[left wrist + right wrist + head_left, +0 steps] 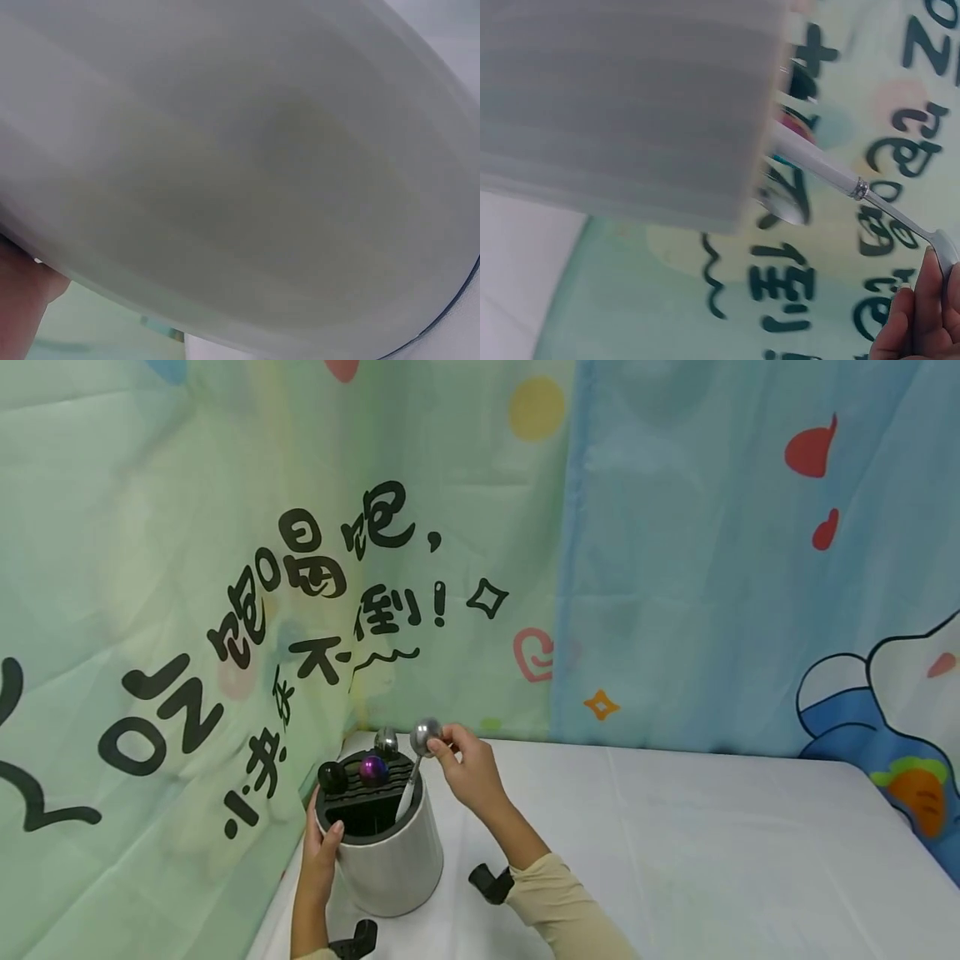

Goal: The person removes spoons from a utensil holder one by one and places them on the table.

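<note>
A white cylindrical utensil holder point(393, 881) with a black slotted top stands upright on the table. My left hand point(318, 856) grips its left side, thumb over the front of the rim. Above the right of the rim, my right hand point(472, 774) pinches a spoon point(423, 739) by its metal bowl. The spoon's white handle point(821, 166) points down into the holder's opening. A black ball-shaped piece point(332, 777), a purple shiny one point(373, 770) and a silver one point(386, 741) show at the slotted top. In the left wrist view the holder's wall fills most of the picture.
The white tablecloth point(675, 852) stretches off to the right. Close behind and left of the holder hangs a green printed curtain point(450, 685), with a blue one point(690, 610) further right. Each wrist carries a black device point(491, 885).
</note>
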Demonstrator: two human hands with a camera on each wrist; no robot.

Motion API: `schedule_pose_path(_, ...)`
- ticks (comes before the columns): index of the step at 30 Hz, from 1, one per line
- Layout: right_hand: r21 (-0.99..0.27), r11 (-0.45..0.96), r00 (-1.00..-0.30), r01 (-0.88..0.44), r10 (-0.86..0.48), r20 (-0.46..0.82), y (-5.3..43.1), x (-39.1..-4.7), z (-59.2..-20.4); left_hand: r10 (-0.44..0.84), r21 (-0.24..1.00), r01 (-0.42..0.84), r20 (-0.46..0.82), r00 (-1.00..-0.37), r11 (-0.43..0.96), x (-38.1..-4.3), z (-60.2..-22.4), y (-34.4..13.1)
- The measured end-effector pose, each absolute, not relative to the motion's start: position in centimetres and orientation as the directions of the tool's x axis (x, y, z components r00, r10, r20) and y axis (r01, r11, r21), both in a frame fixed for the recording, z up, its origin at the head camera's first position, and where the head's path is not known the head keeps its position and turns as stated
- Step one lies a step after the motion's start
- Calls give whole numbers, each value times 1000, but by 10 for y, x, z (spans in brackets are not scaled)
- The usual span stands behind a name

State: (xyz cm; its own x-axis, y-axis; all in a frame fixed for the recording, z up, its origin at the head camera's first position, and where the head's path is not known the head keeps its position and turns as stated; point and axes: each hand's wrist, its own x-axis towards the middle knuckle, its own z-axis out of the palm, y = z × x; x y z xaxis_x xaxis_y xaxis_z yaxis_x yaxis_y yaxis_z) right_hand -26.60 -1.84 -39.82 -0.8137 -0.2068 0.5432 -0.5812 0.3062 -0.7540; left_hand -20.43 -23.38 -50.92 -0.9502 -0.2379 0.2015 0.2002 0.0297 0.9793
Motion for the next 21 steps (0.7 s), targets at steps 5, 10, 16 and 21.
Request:
schedule_pose_path(5, -778, 260, -819, -573, -136, 558, -5, -269, -379, -246, 979, 201, 200, -948, 21, -203, -508, -233)
schedule_pose_path(10, -796, 249, -831, -551, -84, 549, 8, -273, -367, -236, 981, 192, 192, -953, 21, -202, -507, -233)
schedule_pose_path(16, -843, 299, -889, -447, -38, 457, 27, -276, -374, -233, 983, 183, 181, -955, 14, -201, -507, -234)
schedule_pose_path(21, -859, 342, -913, -382, 8, 409, 39, -281, -396, -231, 980, 197, 192, -954, 2, -203, -508, -233)
